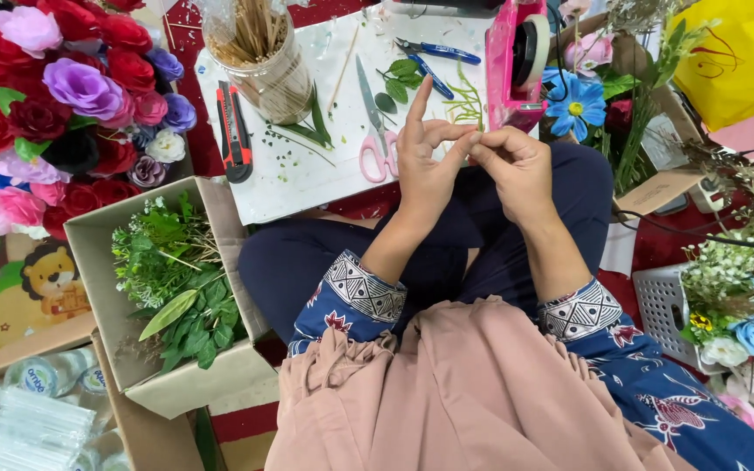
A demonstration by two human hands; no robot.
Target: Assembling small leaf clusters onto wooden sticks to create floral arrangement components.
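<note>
Two hands met over the lap in the head view, fingertips pinched together just short of the near edge of the white board (290, 187). The left hand (425, 166) had its thumb and middle fingers closed toward the right hand (517, 166) while its index finger stood straight up; the right hand was curled, thumb and forefinger nipped on something too thin to make out, perhaps a strip of tape or a fine stem. What exactly lay between the fingertips could not be told.

A risk, as I judged it, was the small held piece slipping from so light a pinch and dropping into the dark folds of the lap, where it would be hard to find. Another was the raised index finger or a wrist brushing the pink-handled scissors (375, 131), which lay just beyond the left hand with blades pointing away. The blue pliers (434, 57) and the red utility knife (236, 131) sat farther off on the board.

Room was tight. The pink tape dispenser (517, 61) stood just beyond the right hand, the jar of sticks (263, 61) at the board's far left, the cardboard box of greenery (176, 279) beside the left knee, and the white basket (665, 305) at the right. Open space lay mainly above the lap.
</note>
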